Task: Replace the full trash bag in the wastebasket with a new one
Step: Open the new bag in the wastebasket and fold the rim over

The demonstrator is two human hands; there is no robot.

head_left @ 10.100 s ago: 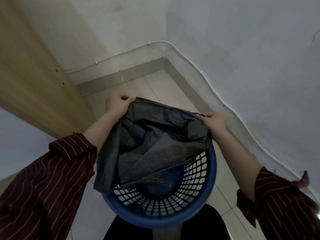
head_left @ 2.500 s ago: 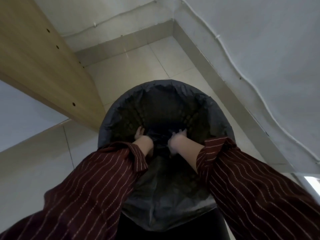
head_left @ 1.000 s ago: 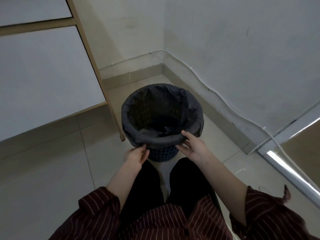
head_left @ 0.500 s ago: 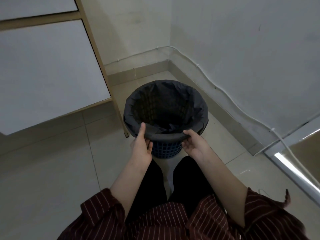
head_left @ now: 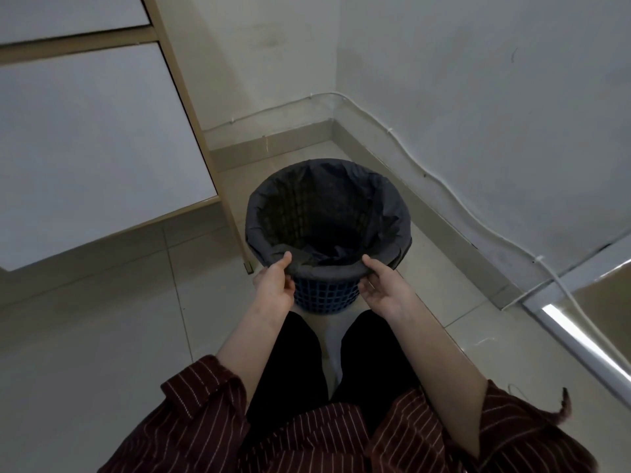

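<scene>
Grips, L hand (head_left: 273, 286) + R hand (head_left: 384, 290), pinch dk-grey bag (head_left: 387, 213) folded over blue wastebasket (head_left: 324, 298).

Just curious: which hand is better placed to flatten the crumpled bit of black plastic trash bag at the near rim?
Probably the left hand: its thumb lies on the black plastic trash bag beside the crumple, while the right hand pinches it farther along the blue lattice wastebasket's rim.
</scene>
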